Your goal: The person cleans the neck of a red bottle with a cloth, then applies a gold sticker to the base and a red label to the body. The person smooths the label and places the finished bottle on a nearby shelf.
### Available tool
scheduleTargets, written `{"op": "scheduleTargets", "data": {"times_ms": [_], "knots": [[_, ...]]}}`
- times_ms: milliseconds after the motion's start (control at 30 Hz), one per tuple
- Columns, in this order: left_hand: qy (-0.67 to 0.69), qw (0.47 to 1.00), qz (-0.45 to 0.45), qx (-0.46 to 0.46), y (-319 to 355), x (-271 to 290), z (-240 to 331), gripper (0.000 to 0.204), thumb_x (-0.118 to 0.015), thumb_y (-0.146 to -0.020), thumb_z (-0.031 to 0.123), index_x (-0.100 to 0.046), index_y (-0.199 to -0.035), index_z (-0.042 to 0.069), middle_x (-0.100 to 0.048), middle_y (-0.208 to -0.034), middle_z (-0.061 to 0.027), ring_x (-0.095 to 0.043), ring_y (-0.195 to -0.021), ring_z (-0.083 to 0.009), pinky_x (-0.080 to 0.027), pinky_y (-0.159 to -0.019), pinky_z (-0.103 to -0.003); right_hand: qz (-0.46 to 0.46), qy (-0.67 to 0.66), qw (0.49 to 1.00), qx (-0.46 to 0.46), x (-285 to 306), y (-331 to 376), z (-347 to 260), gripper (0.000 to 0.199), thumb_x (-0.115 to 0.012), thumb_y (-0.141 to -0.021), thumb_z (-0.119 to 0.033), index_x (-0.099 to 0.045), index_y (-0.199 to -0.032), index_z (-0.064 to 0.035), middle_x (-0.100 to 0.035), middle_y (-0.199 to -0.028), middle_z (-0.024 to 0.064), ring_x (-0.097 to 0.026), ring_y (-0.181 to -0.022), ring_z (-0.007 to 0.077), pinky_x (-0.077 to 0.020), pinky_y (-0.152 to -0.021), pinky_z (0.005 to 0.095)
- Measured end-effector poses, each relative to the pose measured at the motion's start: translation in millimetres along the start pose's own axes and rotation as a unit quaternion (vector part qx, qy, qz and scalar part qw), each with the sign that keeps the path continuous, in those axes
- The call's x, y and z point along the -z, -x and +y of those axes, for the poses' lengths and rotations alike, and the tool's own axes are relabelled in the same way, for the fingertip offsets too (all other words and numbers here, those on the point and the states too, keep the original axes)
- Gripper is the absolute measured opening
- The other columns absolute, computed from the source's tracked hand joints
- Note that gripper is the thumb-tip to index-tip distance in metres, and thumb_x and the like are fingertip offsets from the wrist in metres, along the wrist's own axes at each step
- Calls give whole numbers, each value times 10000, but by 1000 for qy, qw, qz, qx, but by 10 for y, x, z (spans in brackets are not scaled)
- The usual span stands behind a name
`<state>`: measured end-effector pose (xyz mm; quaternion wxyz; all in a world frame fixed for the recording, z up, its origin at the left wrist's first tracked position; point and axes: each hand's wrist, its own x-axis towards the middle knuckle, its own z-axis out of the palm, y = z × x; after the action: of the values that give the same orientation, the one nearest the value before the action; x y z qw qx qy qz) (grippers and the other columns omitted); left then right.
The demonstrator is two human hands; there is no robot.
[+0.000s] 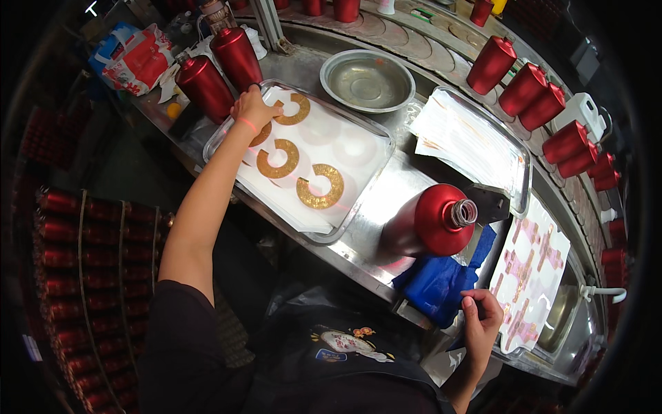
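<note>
My left hand (pixel 254 110) reaches over the far left corner of a metal tray (pixel 390 146). Its thumb is apart from the fingers and lies by a gold C-shaped piece (pixel 292 110). Another gold C-shaped piece (pixel 261 135) is partly under this hand; two more lie lower on the white sheet (pixel 303 219). My right hand (pixel 484 319) is at the lower right with thumb and forefinger together, at the edge of a blue cloth (pixel 434 286). What they pinch, if anything, is hidden. A red bottle (pixel 441 219) with an uncapped neck lies tilted above the cloth.
Two red bottles (pixel 207 88) stand beyond the tray's left corner. A metal bowl (pixel 367 81) sits behind it. To the right are a tray of white sheets (pixel 469 141) and a patterned sheet (pixel 527 276). More red bottles (pixel 525 90) line the curved conveyor (pixel 441 52).
</note>
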<state>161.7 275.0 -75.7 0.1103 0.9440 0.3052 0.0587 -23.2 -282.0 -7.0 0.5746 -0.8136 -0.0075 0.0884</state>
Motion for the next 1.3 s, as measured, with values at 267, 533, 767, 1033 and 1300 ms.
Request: {"op": "scheduleTargets", "data": {"times_ms": [267, 533, 767, 1033, 1300], "knots": [[34, 990, 136, -21, -161, -116, -50, 242, -595, -860, 101, -661, -1094, 97, -728, -1014, -230, -694, -1012, -418, -530, -856, -507, -28, 17, 999, -1, -284, 119, -397, 74, -705, -903, -30, -716, -954, 23, -628, -806, 29, -559, -682, 75, -421, -611, 220], [124, 973, 136, -141, 324, 251, 184, 181, -660, -863, 84, -648, -1043, 67, -719, -853, -199, -709, -845, -414, -543, -726, -500, -191, -49, 975, 98, -876, -23, -504, 182, -696, -928, -102, -730, -1070, 8, -677, -904, 67, -596, -738, 87, -462, -658, 251], [530, 828, -142, -121, 1852, 886, 571, 313, -725, -871, -34, -553, -1132, -38, -721, -873, -116, -731, -785, -156, -536, -643, -223, -270, -252, 927, -63, -1750, -151, -386, 417, -627, -1023, -198, -598, -1415, -59, -574, -823, -67, -452, -655, 8, -389, -596, 189], [630, 748, -186, -96, 3079, 1057, 745, 508, -686, -895, -91, -510, -1366, -22, -691, -993, -83, -701, -850, -117, -557, -759, -221, -220, -410, 869, -170, -1433, 209, -394, 534, -437, -1092, -442, -528, -1409, -22, -459, -508, 24, -412, -432, 116, -349, -502, 258], [643, 732, -139, -176, 3417, 970, 940, 510, -708, -893, -64, -492, -1354, -45, -666, -1015, -89, -693, -813, -92, -550, -728, -207, -92, -421, 899, -72, -1152, 120, -415, 258, -679, -970, -97, -625, -1204, -2, -653, -847, 17, -580, -665, 68, -430, -583, 197]]}}
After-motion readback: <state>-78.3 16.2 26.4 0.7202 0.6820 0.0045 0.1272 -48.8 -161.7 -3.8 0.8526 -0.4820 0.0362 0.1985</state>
